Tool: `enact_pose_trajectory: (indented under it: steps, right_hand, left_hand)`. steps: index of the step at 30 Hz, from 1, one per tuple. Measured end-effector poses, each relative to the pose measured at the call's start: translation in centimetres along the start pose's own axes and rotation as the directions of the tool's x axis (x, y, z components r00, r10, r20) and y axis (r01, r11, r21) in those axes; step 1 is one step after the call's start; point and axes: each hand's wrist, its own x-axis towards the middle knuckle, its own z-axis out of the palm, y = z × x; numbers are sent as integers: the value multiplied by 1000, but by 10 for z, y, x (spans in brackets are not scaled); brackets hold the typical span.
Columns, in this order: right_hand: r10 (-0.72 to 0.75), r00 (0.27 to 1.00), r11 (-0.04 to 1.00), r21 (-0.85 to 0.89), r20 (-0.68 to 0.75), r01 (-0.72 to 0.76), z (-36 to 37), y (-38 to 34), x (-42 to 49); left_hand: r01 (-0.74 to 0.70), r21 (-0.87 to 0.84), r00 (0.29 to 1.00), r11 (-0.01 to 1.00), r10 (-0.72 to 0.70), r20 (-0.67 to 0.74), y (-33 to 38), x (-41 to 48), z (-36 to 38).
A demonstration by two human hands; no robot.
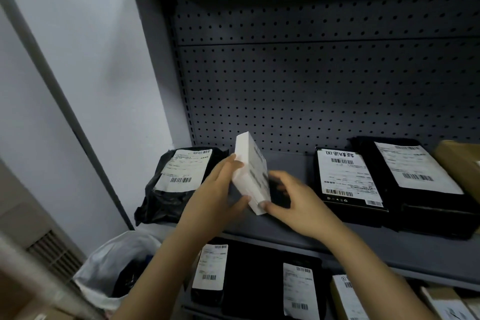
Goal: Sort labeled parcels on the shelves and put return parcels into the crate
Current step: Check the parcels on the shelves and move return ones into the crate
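Both hands hold a small white box parcel (250,171) upright and tilted above the grey shelf (293,226). My left hand (215,197) grips its left side, fingers on the upper edge and thumb near the bottom corner. My right hand (293,200) holds the labelled right face, thumb at the lower corner. A black bag parcel (176,182) with a white label lies on the shelf to the left. Two black labelled parcels (348,179) (415,176) lie to the right.
A brown cardboard box (462,161) sits at the shelf's far right. The lower shelf holds several labelled parcels (210,270). A white plastic bag (117,265) with dark contents stands on the floor at lower left. A perforated back panel (311,91) closes the shelf behind.
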Motion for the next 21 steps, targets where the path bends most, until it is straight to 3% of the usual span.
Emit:
enact_pose_trajectory:
  steps: [4, 8, 12, 15, 21]
  right_hand:
    - [66, 993, 997, -36, 95, -63, 7, -2, 4]
    - [113, 993, 988, 108, -16, -111, 8, 0, 5]
    - [56, 995, 998, -23, -79, -58, 1, 3, -7]
    - [48, 996, 995, -89, -79, -55, 1, 8, -12]
    - [70, 991, 996, -38, -112, -75, 0, 10, -14]
  left_hand:
    - [100, -34, 995, 994, -99, 35, -10, -6, -3]
    - [153, -82, 987, 985, -149, 60, -15, -12, 8]
    - [185, -146, 980, 972, -172, 95, -13, -18, 22]
    - [192, -93, 974, 977, -178, 140, -12, -19, 30]
    - [207, -54, 971, 977, -199, 131, -9, -13, 30]
